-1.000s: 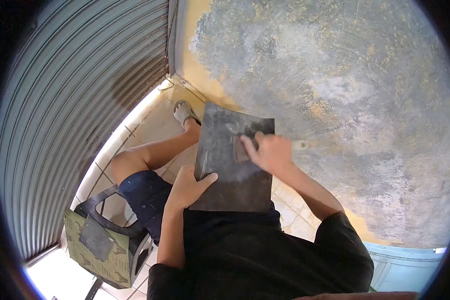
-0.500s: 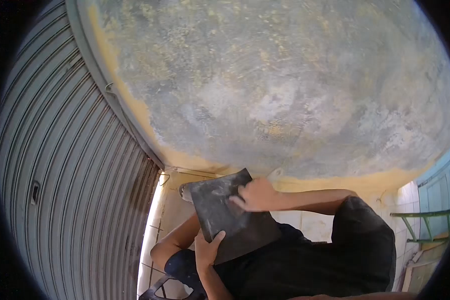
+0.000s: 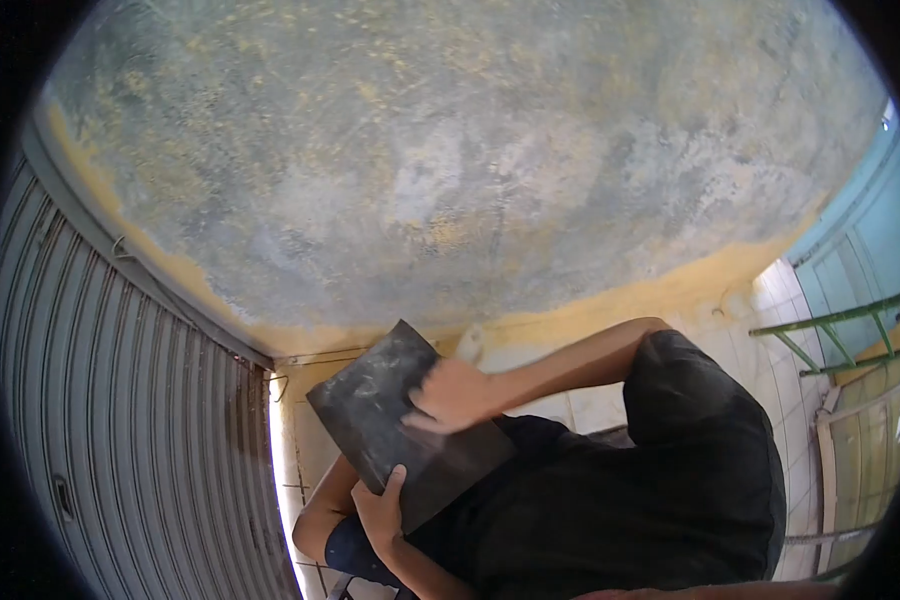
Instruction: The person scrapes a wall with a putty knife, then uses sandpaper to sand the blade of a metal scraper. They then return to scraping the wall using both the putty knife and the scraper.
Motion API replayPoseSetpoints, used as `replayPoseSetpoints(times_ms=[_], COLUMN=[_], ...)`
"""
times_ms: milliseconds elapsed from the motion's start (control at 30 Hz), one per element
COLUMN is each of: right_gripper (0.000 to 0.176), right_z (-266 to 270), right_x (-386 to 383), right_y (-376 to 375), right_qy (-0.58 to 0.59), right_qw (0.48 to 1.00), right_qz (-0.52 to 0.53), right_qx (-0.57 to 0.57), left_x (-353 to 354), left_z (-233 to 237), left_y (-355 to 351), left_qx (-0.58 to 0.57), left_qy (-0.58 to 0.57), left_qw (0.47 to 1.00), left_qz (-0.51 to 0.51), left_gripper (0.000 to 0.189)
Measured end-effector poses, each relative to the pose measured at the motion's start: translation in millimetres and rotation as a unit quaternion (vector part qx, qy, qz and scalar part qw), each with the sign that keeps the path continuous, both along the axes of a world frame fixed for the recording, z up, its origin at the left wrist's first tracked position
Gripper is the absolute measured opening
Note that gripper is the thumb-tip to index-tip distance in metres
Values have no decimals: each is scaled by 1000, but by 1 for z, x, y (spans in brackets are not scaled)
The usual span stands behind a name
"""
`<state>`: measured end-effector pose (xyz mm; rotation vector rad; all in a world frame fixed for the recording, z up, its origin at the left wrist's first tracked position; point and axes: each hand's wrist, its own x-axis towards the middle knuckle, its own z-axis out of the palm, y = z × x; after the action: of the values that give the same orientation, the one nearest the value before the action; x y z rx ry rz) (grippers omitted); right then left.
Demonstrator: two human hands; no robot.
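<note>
A flat black sheet (image 3: pixel 370 410) with pale dusty smudges lies tilted over my lap. My left hand (image 3: pixel 378 508) grips its near left edge, thumb on top and the fingers behind it, out of sight. Over the sheet's right part is my right hand (image 3: pixel 457 396), with bent fingers apart and their tips at or just above the surface. Motion blurs those fingertips a little, and I see no object in them.
Ahead stands a patchy grey and yellow wall (image 3: pixel 450 180). A ribbed metal shutter (image 3: pixel 120 400) runs along the left. On the right are a green metal frame (image 3: pixel 830 325), a light blue door (image 3: pixel 850 260) and a framed panel (image 3: pixel 870 440). The floor is tiled (image 3: pixel 765 360).
The view has swung to the right, so the surroundings appear farther left. The sheet has turned somewhat counterclockwise in view. My right hand stays over it and my left hand keeps its hold.
</note>
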<state>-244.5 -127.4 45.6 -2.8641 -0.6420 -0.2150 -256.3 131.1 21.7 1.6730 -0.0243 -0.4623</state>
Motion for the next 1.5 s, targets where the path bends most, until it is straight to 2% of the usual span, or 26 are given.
replayPoseSetpoints(times_ms=[67, 200, 267, 333, 400, 433, 467, 567, 667, 700, 733, 800, 833, 967, 1000, 1067, 1100, 1267, 1333, 1400, 1467, 1500], right_gripper=[59, 56, 56, 58, 59, 61, 61, 60, 61, 61, 61, 60, 60, 55, 55, 56, 57, 57, 56, 58, 58, 58], right_z=[-3, -7, -6, -8, -2, -5, -8, -11, -5, -15, -14, -12, -12, -14, -14, 0, -10, -7, -10, -6, -13, -15], right_x=[22, 5, -21, -16, 6, 15, 9, -20, -28, -15, -5, 12, 8, -31, -28, -10, 4, -20, -30, -16, 8, 14], right_y=[-11, -2, 9, 5, -5, -12, -9, 3, 5, 2, -5, -15, -11, 5, 4, -2, -10, 1, 6, -1, -11, -15], right_qy=[-52, 5, 20, 26, 14, -10, -4, 23, 27, 0, 4, -29, -30, -21, -18, 24, -12, 24, 45, 54, -29, 12], right_qw=[992, 990, 998, 998, 979, 977, 976, 993, 998, 993, 993, 979, 980, 999, 999, 986, 980, 986, 997, 996, 978, 977], right_qz=[-108, -138, -51, -56, -191, -199, -201, -88, -47, -105, -105, -194, -190, -17, -15, -154, -188, -153, -51, -71, -199, -206], right_qx=[48, 18, 32, 35, 76, 76, 80, 75, 40, 52, 52, 57, 58, 42, 43, 66, 66, 59, 35, 26, 57, 59], left_x=[-3, 0, -1, -1, -2, -3, -3, -1, -1, 0, -1, -6, -5, 0, 2, -1, -3, 1, 5, 5, 3, 2], left_z=[5, 4, 4, 5, 8, 11, 11, 12, 8, 0, -4, 5, 11, 13, 4, 1, 4, 7, -3, -2, -2, -2], left_y=[-4, -2, 0, -4, -5, -7, -6, -5, -6, -3, 0, -5, -7, -5, -2, -1, -4, -1, 2, 1, 1, 1], left_qx=[-11, -19, -6, 2, 3, 4, 9, 42, 35, 22, 9, 16, 22, 39, 33, 28, 25, 22, -7, -1, 7, 6], left_qy=[0, -13, -10, -7, -23, -31, -26, -5, -11, 0, 9, 2, -8, 0, 4, 15, 4, 5, 11, 10, 12, 12], left_qw=[1000, 1000, 1000, 1000, 1000, 999, 1000, 999, 999, 1000, 1000, 1000, 1000, 999, 999, 999, 1000, 1000, 1000, 1000, 1000, 1000], left_qz=[4, -7, -11, -10, -5, -9, -11, -12, -6, -5, -4, 5, 13, -3, -6, -8, -2, 2, -22, -15, -10, -11], left_gripper=[28, 28, 28, 29, 28, 27, 27, 26, 25, 25, 25, 26, 26, 28, 29, 29, 29, 31, 32, 31, 31, 31])
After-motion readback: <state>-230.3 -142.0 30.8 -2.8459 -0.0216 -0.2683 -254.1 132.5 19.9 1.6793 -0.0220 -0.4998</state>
